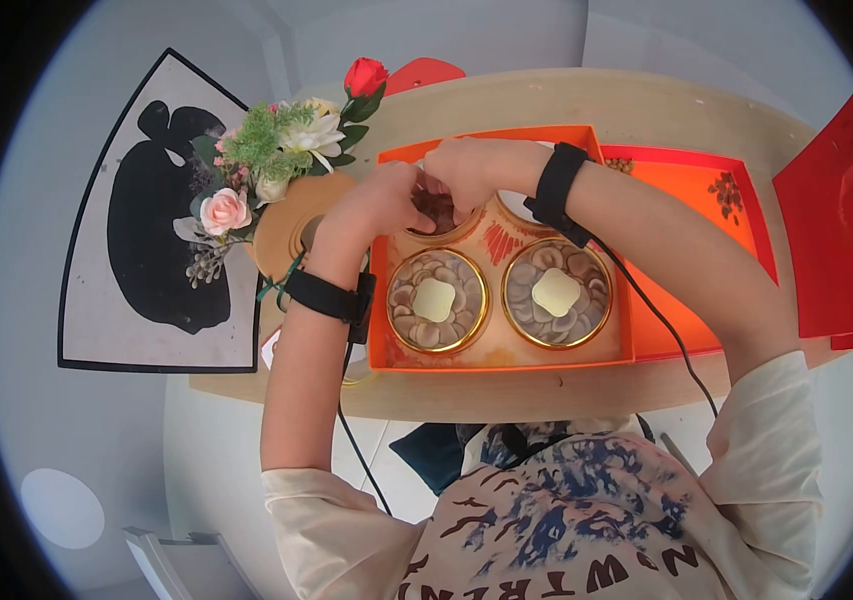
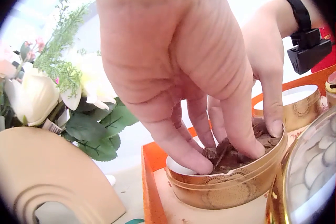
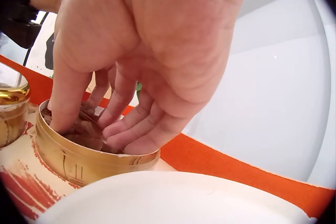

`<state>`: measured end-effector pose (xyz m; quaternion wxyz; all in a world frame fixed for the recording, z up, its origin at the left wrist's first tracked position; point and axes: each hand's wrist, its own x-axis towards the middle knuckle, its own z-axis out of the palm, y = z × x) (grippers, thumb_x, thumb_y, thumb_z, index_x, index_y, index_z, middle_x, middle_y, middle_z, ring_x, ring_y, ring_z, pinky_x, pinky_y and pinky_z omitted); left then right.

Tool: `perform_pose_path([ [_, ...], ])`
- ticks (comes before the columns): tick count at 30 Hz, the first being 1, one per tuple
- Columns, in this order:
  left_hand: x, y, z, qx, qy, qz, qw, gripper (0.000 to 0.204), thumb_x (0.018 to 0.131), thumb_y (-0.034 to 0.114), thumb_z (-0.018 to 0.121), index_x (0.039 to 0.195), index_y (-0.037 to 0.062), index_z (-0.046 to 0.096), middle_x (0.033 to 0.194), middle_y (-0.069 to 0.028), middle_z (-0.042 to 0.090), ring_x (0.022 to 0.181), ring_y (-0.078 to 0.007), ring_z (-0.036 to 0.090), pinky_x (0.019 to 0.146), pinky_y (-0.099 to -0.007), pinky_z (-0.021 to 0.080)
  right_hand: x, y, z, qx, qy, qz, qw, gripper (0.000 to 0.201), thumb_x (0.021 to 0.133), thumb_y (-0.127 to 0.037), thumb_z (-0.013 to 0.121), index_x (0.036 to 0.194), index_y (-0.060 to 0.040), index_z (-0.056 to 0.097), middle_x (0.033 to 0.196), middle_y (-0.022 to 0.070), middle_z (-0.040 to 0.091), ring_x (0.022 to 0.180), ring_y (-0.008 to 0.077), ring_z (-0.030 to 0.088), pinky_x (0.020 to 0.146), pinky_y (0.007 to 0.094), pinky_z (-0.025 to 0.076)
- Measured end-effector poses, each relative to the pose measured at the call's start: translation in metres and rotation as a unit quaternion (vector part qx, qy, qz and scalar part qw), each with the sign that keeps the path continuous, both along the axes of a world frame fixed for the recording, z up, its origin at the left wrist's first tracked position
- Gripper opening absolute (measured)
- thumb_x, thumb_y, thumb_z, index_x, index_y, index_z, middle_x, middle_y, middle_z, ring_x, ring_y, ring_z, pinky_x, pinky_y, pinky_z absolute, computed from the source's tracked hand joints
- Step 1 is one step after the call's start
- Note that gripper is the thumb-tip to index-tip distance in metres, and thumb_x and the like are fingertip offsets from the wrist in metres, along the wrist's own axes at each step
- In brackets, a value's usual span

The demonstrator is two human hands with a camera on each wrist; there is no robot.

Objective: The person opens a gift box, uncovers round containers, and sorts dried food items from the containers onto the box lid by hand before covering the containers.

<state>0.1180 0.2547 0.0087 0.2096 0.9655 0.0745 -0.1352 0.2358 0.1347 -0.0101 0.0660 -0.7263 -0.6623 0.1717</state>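
Note:
Both hands work at a round gold container (image 2: 226,190) holding dark brown dried pieces (image 2: 228,155). My left hand (image 1: 376,205) reaches in from the left, thumb and fingers bent down around the pieces; in the left wrist view its fingertips sit inside the rim. Opposite it, my right hand (image 1: 481,165) has its thumb at the near side and its curled fingers (image 3: 136,129) among the same brown pieces (image 3: 84,132). The fingers partly hide the contents. The container stands in the back left part of an orange box (image 1: 501,365).
Two clear-topped round containers (image 1: 436,330) (image 1: 556,335) with pale slices and gold rims stand in front. Another gold container (image 2: 302,111) with a white inside is beside the hands. Artificial flowers (image 1: 286,140) stand left, a red tray (image 1: 686,200) and red folder (image 1: 836,235) right.

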Motion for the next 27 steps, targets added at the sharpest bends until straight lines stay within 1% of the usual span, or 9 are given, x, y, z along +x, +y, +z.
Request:
perform_pose_path([
  [4, -0.001, -0.003, 0.001, -0.004, 0.0, 0.007, 1.0, 0.045, 0.069, 0.013, 0.087, 0.109, 0.0004, 0.07, 0.103, -0.0139, 0.074, 0.096, -0.0295, 0.069, 0.084, -0.0382, 0.053, 0.001, 0.002, -0.001, -0.009, 0.005, 0.017, 1.0, 0.031, 0.063, -0.017, 0.084, 0.092, -0.008, 0.076, 0.084, 0.0108, 0.075, 0.079, 0.0287, 0.07, 0.07, 0.0404, 0.054],
  [8, 0.0, -0.003, 0.001, -0.005, 0.008, 0.025, 1.0, 0.043, 0.07, 0.014, 0.087, 0.107, -0.0006, 0.071, 0.101, -0.0146, 0.074, 0.095, -0.0294, 0.069, 0.084, -0.0379, 0.053, -0.001, 0.001, 0.004, -0.024, 0.01, 0.012, 1.0, 0.031, 0.062, -0.017, 0.085, 0.092, -0.0093, 0.077, 0.082, 0.0098, 0.075, 0.078, 0.0272, 0.071, 0.071, 0.0403, 0.054],
  [13, 0.003, 0.013, -0.015, -0.008, 0.012, 0.04, 0.999, 0.043, 0.071, 0.012, 0.086, 0.109, -0.0002, 0.071, 0.099, -0.0139, 0.074, 0.094, -0.0271, 0.069, 0.085, -0.037, 0.053, -0.001, 0.001, 0.003, -0.019, -0.002, -0.014, 1.0, 0.046, 0.064, -0.019, 0.089, 0.106, -0.0037, 0.076, 0.098, 0.0117, 0.076, 0.091, 0.0282, 0.071, 0.08, 0.0386, 0.056],
  [15, 0.002, 0.019, -0.022, -0.041, -0.006, 0.07, 0.997, 0.052, 0.069, 0.018, 0.088, 0.114, 0.0003, 0.069, 0.106, -0.0166, 0.073, 0.098, -0.0289, 0.071, 0.084, -0.038, 0.056, 0.002, 0.004, 0.002, -0.035, 0.013, -0.021, 0.999, 0.048, 0.064, -0.019, 0.089, 0.107, -0.0022, 0.076, 0.101, 0.0126, 0.076, 0.094, 0.0288, 0.071, 0.081, 0.0385, 0.056],
  [16, 0.002, 0.021, -0.023, -0.041, -0.006, 0.071, 0.997, 0.052, 0.069, 0.018, 0.088, 0.114, 0.0003, 0.069, 0.106, -0.0166, 0.073, 0.098, -0.0289, 0.071, 0.084, -0.038, 0.056, 0.003, 0.005, 0.002, -0.052, 0.027, -0.028, 0.998, 0.05, 0.065, -0.02, 0.09, 0.109, -0.0008, 0.075, 0.104, 0.0135, 0.075, 0.096, 0.0293, 0.071, 0.083, 0.0384, 0.056],
  [20, 0.003, 0.026, -0.028, -0.096, 0.024, 0.118, 0.988, 0.052, 0.072, 0.016, 0.087, 0.118, 0.0018, 0.067, 0.106, -0.016, 0.073, 0.097, -0.0265, 0.071, 0.082, -0.0367, 0.056, 0.006, 0.008, -0.005, -0.034, 0.045, -0.062, 0.996, 0.05, 0.065, -0.022, 0.09, 0.108, -0.0011, 0.075, 0.102, 0.0135, 0.075, 0.095, 0.0285, 0.071, 0.083, 0.0387, 0.056],
  [23, 0.002, 0.024, -0.024, -0.134, 0.03, 0.139, 0.981, 0.049, 0.074, 0.013, 0.084, 0.118, -0.0001, 0.066, 0.103, -0.0164, 0.073, 0.093, -0.0239, 0.072, 0.079, -0.0345, 0.057, 0.006, 0.009, -0.005, -0.036, 0.056, -0.062, 0.996, 0.05, 0.066, -0.024, 0.09, 0.108, -0.0009, 0.076, 0.099, 0.0139, 0.076, 0.091, 0.0283, 0.071, 0.079, 0.0383, 0.057],
  [25, 0.001, 0.022, -0.022, -0.155, 0.037, 0.149, 0.976, 0.048, 0.076, 0.011, 0.083, 0.119, -0.0016, 0.066, 0.102, -0.0165, 0.073, 0.091, -0.0226, 0.072, 0.078, -0.0333, 0.057, 0.005, 0.01, -0.004, -0.048, 0.064, -0.093, 0.992, 0.051, 0.066, -0.025, 0.091, 0.108, -0.0002, 0.075, 0.097, 0.0131, 0.076, 0.083, 0.0264, 0.073, 0.074, 0.0357, 0.058],
  [27, 0.0, 0.023, -0.025, -0.188, 0.017, 0.152, 0.97, 0.048, 0.078, 0.008, 0.081, 0.12, -0.0068, 0.064, 0.101, -0.0169, 0.073, 0.088, -0.0204, 0.073, 0.078, -0.0316, 0.058, 0.005, 0.011, -0.005, -0.055, 0.084, -0.102, 0.99, 0.05, 0.066, -0.024, 0.091, 0.107, -0.0001, 0.076, 0.095, 0.0129, 0.076, 0.08, 0.0245, 0.074, 0.071, 0.0339, 0.059],
])
